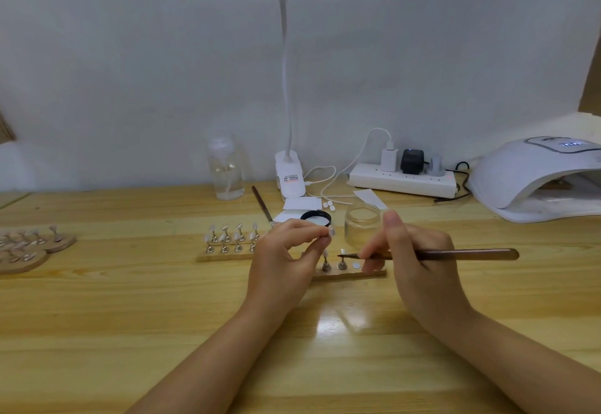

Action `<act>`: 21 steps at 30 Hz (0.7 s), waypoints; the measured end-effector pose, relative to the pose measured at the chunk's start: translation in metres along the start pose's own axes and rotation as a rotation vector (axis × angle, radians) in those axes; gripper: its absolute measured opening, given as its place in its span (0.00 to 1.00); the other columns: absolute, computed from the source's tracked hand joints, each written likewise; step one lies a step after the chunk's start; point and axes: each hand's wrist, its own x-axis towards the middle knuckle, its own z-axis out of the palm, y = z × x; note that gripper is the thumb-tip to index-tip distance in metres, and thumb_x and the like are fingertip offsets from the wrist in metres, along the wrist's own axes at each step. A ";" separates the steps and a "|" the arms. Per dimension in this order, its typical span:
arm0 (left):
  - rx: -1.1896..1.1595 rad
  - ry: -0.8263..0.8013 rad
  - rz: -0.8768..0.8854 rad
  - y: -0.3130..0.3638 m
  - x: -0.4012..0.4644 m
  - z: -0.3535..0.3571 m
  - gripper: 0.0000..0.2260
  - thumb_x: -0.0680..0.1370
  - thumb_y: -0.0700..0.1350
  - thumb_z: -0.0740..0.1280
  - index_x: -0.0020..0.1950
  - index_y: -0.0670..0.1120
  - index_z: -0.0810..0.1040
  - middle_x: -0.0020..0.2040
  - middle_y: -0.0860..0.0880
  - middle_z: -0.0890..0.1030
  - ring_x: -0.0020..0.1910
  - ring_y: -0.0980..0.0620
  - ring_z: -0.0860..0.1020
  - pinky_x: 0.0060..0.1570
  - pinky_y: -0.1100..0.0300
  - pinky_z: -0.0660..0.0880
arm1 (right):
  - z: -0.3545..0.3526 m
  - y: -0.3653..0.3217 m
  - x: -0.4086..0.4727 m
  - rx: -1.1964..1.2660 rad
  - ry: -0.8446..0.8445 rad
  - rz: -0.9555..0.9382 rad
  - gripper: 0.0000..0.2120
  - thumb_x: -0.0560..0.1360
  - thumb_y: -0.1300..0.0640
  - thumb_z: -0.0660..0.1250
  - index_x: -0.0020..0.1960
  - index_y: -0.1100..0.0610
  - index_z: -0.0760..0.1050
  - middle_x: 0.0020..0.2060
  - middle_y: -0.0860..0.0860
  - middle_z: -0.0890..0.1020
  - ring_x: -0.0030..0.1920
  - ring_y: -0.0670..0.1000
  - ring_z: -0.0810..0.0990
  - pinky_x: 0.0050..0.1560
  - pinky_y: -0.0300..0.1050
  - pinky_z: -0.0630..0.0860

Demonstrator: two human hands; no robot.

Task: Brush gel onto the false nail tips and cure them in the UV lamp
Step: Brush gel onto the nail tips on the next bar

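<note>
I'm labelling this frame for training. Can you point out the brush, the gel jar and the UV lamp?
brush (455, 254), head view, middle of handle.
gel jar (362, 225), head view, glass wall.
UV lamp (527, 166), head view, white dome top.

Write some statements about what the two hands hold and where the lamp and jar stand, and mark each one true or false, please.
1. The right hand holds a brush. True.
2. The left hand lies flat on the table. False: it pinches a nail tip above the strip stand.
3. The UV lamp stands at the far right of the table. True.
4. The glass jar has its lid on. False: it is open, and a black lid lies beside it.
5. The second brush is in the jar. False: it lies on the table.
</note>
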 end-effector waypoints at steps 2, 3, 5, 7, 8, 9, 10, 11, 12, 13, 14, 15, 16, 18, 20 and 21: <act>-0.002 0.030 0.045 0.001 0.000 -0.001 0.08 0.69 0.36 0.72 0.44 0.48 0.83 0.40 0.56 0.81 0.42 0.62 0.77 0.44 0.72 0.70 | -0.002 0.000 -0.001 0.005 0.040 0.010 0.20 0.74 0.45 0.54 0.31 0.52 0.78 0.28 0.52 0.81 0.28 0.44 0.79 0.32 0.35 0.75; -0.001 0.052 0.076 0.002 0.000 -0.001 0.08 0.69 0.36 0.72 0.43 0.48 0.83 0.40 0.55 0.80 0.42 0.62 0.77 0.43 0.74 0.68 | -0.002 0.000 0.000 -0.001 0.056 0.014 0.20 0.74 0.45 0.54 0.33 0.52 0.78 0.30 0.52 0.82 0.30 0.44 0.79 0.33 0.36 0.75; -0.014 0.080 0.099 0.004 0.000 -0.002 0.07 0.68 0.36 0.73 0.41 0.47 0.83 0.41 0.55 0.80 0.44 0.63 0.77 0.44 0.75 0.68 | -0.003 0.001 0.000 -0.028 0.071 0.000 0.19 0.75 0.46 0.53 0.36 0.52 0.78 0.31 0.51 0.81 0.35 0.43 0.80 0.35 0.34 0.75; -0.024 0.083 0.083 0.006 -0.001 -0.002 0.07 0.67 0.36 0.73 0.40 0.47 0.82 0.41 0.56 0.80 0.45 0.64 0.77 0.45 0.77 0.67 | -0.003 0.001 0.000 -0.086 0.051 -0.043 0.19 0.76 0.48 0.52 0.38 0.52 0.77 0.32 0.48 0.81 0.38 0.43 0.80 0.38 0.32 0.74; -0.022 0.079 0.071 0.006 -0.001 -0.002 0.07 0.68 0.37 0.73 0.39 0.49 0.81 0.41 0.57 0.80 0.45 0.65 0.77 0.45 0.78 0.67 | -0.003 0.002 -0.001 -0.118 0.035 -0.071 0.18 0.76 0.49 0.51 0.38 0.52 0.77 0.33 0.47 0.81 0.39 0.43 0.80 0.40 0.33 0.74; -0.017 0.071 0.056 0.006 -0.001 -0.002 0.08 0.68 0.38 0.73 0.38 0.51 0.80 0.39 0.57 0.81 0.44 0.64 0.77 0.45 0.78 0.66 | -0.003 0.002 -0.001 -0.150 0.021 -0.104 0.18 0.77 0.50 0.52 0.39 0.53 0.77 0.34 0.46 0.80 0.40 0.43 0.80 0.41 0.35 0.75; -0.014 0.064 0.040 0.005 -0.001 -0.002 0.09 0.68 0.38 0.73 0.38 0.53 0.79 0.37 0.58 0.81 0.42 0.63 0.77 0.45 0.77 0.66 | -0.003 0.003 -0.001 -0.180 0.013 -0.141 0.18 0.77 0.51 0.52 0.39 0.54 0.77 0.35 0.45 0.80 0.40 0.44 0.80 0.41 0.38 0.76; -0.010 0.060 0.029 0.005 -0.001 -0.002 0.10 0.68 0.39 0.73 0.38 0.54 0.79 0.36 0.58 0.80 0.41 0.62 0.77 0.45 0.77 0.66 | -0.002 0.003 -0.001 -0.206 0.009 -0.177 0.18 0.77 0.52 0.52 0.39 0.54 0.78 0.35 0.44 0.80 0.40 0.44 0.79 0.42 0.41 0.76; -0.006 0.059 0.023 0.005 0.000 -0.002 0.10 0.68 0.39 0.73 0.38 0.55 0.79 0.36 0.58 0.80 0.41 0.62 0.76 0.44 0.77 0.66 | -0.002 0.003 0.000 -0.227 0.005 -0.209 0.18 0.78 0.53 0.52 0.39 0.55 0.78 0.36 0.44 0.80 0.41 0.43 0.79 0.42 0.42 0.76; -0.002 0.059 0.021 0.005 0.000 -0.002 0.10 0.68 0.39 0.73 0.38 0.54 0.79 0.35 0.59 0.80 0.40 0.62 0.76 0.44 0.77 0.66 | -0.002 0.004 0.000 -0.245 -0.002 -0.234 0.18 0.78 0.54 0.52 0.39 0.56 0.78 0.36 0.44 0.79 0.40 0.43 0.79 0.42 0.43 0.76; 0.002 0.061 0.017 0.005 0.000 -0.002 0.10 0.68 0.39 0.73 0.38 0.54 0.80 0.35 0.59 0.79 0.40 0.62 0.75 0.44 0.77 0.65 | -0.001 0.004 -0.001 -0.254 -0.014 -0.243 0.18 0.78 0.54 0.52 0.39 0.57 0.79 0.35 0.44 0.79 0.40 0.43 0.79 0.41 0.44 0.77; 0.003 0.063 0.013 0.004 0.000 -0.002 0.10 0.68 0.38 0.74 0.38 0.53 0.80 0.35 0.59 0.79 0.40 0.63 0.75 0.43 0.77 0.65 | -0.001 0.004 -0.001 -0.250 -0.029 -0.235 0.19 0.78 0.54 0.53 0.38 0.58 0.79 0.35 0.44 0.80 0.39 0.43 0.79 0.40 0.44 0.77; 0.001 0.068 0.010 0.004 0.000 -0.002 0.10 0.68 0.38 0.74 0.38 0.54 0.80 0.35 0.59 0.79 0.39 0.63 0.74 0.43 0.77 0.65 | -0.001 0.004 -0.002 -0.228 -0.044 -0.213 0.20 0.78 0.53 0.53 0.37 0.58 0.79 0.33 0.44 0.80 0.37 0.43 0.79 0.39 0.43 0.76; -0.009 0.081 0.005 0.003 0.000 -0.003 0.12 0.68 0.38 0.74 0.37 0.56 0.79 0.34 0.59 0.79 0.39 0.63 0.74 0.43 0.76 0.66 | 0.000 0.003 -0.003 -0.164 -0.049 -0.186 0.21 0.77 0.52 0.52 0.34 0.55 0.78 0.29 0.45 0.79 0.33 0.42 0.78 0.37 0.41 0.75; -0.014 0.083 0.001 0.003 0.001 -0.003 0.12 0.68 0.39 0.74 0.37 0.57 0.79 0.34 0.58 0.79 0.39 0.63 0.74 0.43 0.76 0.66 | 0.000 0.001 -0.002 -0.167 -0.018 -0.210 0.19 0.77 0.53 0.52 0.35 0.53 0.77 0.29 0.43 0.78 0.34 0.43 0.78 0.37 0.44 0.76; -0.015 0.080 0.001 0.003 0.001 -0.002 0.12 0.67 0.39 0.74 0.37 0.57 0.79 0.34 0.57 0.79 0.39 0.62 0.74 0.42 0.76 0.66 | -0.001 0.001 -0.002 -0.197 -0.006 -0.226 0.18 0.77 0.53 0.52 0.36 0.53 0.77 0.32 0.42 0.78 0.36 0.43 0.79 0.39 0.46 0.77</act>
